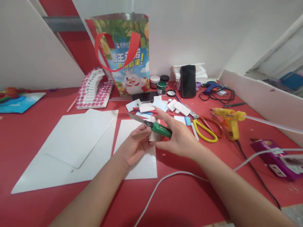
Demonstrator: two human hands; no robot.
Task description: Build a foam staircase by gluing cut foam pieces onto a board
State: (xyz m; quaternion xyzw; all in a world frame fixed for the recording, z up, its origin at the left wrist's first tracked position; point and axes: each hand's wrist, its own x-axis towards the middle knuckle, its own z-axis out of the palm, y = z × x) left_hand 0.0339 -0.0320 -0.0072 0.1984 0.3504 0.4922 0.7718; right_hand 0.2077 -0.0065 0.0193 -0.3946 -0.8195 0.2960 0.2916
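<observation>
Packet [26,102], bright blue, lying by the left edge of a red worktop [180,201]. Next come large white sheets [71,138], overlapping, and behind them a pink-and-white craft piece [94,91]. A colourful carrier bag [132,60] with red handles stands at the back edge. In the middle, above another white sheet [139,164], the left hand [133,146] grips a small white block [154,136] between its fingers. The right hand [181,137] is closed around a green craft knife [162,130], its blade pointing left, its thumb and forefinger spanning the block. Beyond the hands are small paint jars [161,88], scattered white offcuts [182,108] and a propped black phone [188,81]. To the right lie scissors [205,130] with yellow and red handles, then a yellow glue gun [232,121], and a purple device [276,157] near the right edge.
</observation>
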